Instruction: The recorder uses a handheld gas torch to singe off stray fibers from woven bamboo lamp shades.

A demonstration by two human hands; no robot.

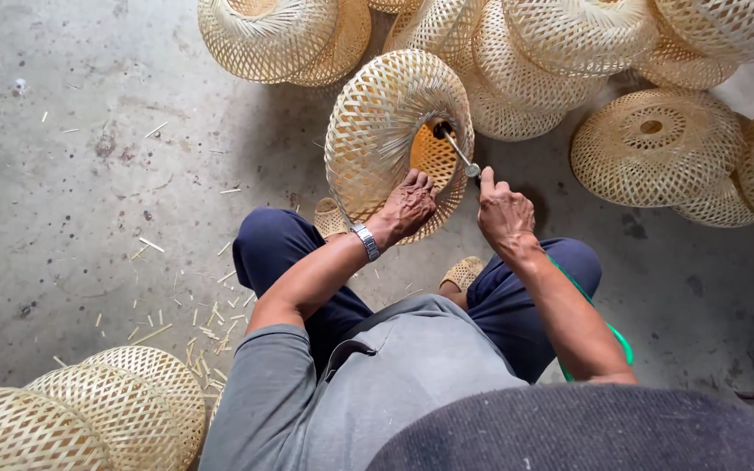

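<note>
Woven bamboo shade (386,131) stands tilted on the concrete floor (71,192) between the person's knees. The left hand (407,205) clasps its near rim; the right hand (503,209) has its grip closed on a thin metal tool (460,153) poking into the shade's opening. More shades (656,144) lie far right.

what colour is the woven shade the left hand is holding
Pale straw-yellow, open lattice weave: the woven shade under the left hand, seen in the head view.
</note>
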